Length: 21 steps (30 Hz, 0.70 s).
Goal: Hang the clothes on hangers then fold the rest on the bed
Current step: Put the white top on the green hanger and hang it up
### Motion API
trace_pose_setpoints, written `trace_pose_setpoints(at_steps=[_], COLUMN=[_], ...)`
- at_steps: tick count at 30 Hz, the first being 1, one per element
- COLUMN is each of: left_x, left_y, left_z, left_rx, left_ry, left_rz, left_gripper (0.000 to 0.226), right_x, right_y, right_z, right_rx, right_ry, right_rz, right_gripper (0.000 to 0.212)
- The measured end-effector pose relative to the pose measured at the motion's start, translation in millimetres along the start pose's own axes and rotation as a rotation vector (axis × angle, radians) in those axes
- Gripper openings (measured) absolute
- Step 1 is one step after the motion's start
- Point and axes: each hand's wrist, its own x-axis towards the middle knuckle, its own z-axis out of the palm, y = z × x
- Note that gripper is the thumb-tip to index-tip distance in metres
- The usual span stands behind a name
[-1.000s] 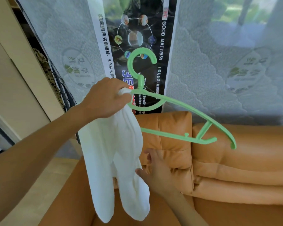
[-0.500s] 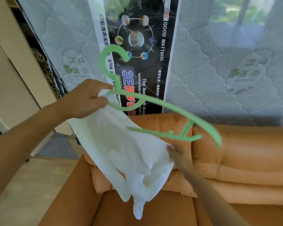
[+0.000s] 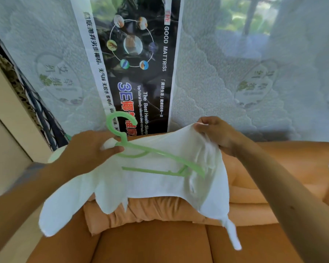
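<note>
Hands hold a white cloth garment (image 3: 150, 185) stretched out between them, above an orange leather sofa (image 3: 277, 168). The left hand (image 3: 91, 149) has its fingers curled round the neck of a light green plastic hanger (image 3: 160, 154), just under the hook, and pinches a bunched corner of the garment in the same grip. The right hand (image 3: 217, 135), further right and a little farther away, grips the garment's upper right edge with curled fingers.

The hanger lies against the near face of the garment, hook up and to the left. Its one visible arm slopes down to the right across the cloth, with the lower bar beneath it. The garment's lower edge hangs loose in uneven flaps, and a narrow strip dangles from its lower right corner.

Below the garment an orange cushion (image 3: 141, 211) rests on the sofa seat. Behind the sofa stands a quilted white mattress (image 3: 235, 76) in clear wrapping, with a dark printed banner (image 3: 137, 54) down its front.
</note>
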Motion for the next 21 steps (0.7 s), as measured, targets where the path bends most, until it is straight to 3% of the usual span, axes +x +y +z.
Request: trace_pose_setpoints(at_steps=[5,12,14,17,19,21], left_x=[1.6,-6.9,-6.6,-0.8,2.5,5.5], left_y=[15.6,34.5,37.2,39.2,33.5,27.4], left_z=[20.4,61.5,66.0,55.9,44.1,31.5], left_rx=[-0.014,-0.088,-0.140,-0.187,-0.212,-0.239], left_ry=[-0.042,-0.086,-0.037,0.036,0.060,0.074], left_rz=[-0.048,-0.077,-0.102,-0.110,-0.133,-0.137], left_gripper=[0.077,0.056,0.049,0.051,0.056,0.060], right_x=[-3.3,-15.7,-27.2,-47.6,-52.0,-50.0], right_y=[-7.9,-23.0,-30.1,-36.1,-34.4,-29.8], right_z=[-2.1,7.5,19.7,31.7,25.8,12.4], right_rx=[0.004,0.084,0.152,0.193,0.010,-0.320], right_ry=[0.049,0.181,0.119,-0.176,-0.170,0.023], right_rz=[-0.018,-0.032,-0.075,-0.120,-0.260,-0.464], right_gripper=[0.019,0.019,0.016,0.015,0.022,0.029])
